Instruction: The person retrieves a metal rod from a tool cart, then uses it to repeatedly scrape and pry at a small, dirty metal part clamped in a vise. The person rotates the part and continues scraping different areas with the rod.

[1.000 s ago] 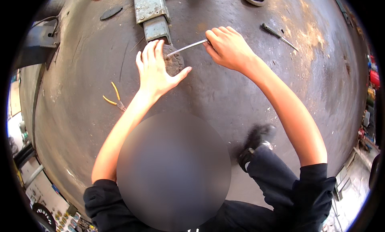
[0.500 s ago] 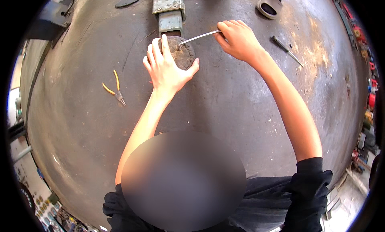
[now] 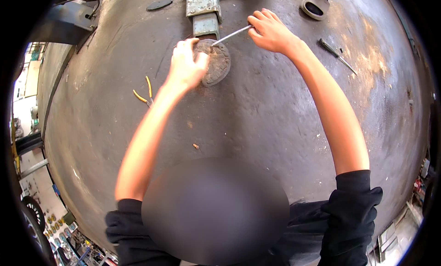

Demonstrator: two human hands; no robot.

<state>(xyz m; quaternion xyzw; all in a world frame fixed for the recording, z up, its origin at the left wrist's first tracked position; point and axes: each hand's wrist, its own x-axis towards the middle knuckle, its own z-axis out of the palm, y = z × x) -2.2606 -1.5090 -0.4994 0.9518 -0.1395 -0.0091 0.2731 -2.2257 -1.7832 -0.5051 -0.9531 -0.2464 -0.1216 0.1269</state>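
A round, dirt-caked pad (image 3: 218, 69) sits at the end of a grey-green metal lift arm (image 3: 205, 25). My right hand (image 3: 272, 31) is closed around one end of a thin metal bar (image 3: 233, 35). The bar's far tip meets the small stud near the top of the pad; its exact kind does not show. Beside the pad's left edge is my left hand (image 3: 187, 66), blurred, with thumb and forefinger apart and nothing visible between them. Whether its fingertips touch the rim I cannot tell.
Yellow-handled pliers (image 3: 146, 95) lie left of my left forearm, partly covered by it. A black-handled screwdriver (image 3: 337, 56) rests on the right. Farther off are a dark oval piece (image 3: 159, 4) and a metal fitting with an oval opening (image 3: 315, 6). A small brownish piece (image 3: 195, 146) lies nearer me.
My left hand has drawn off the pad's face to its left side, its spread fingers now more bent. The bar's tip stays at the stud. The view has shifted slightly.
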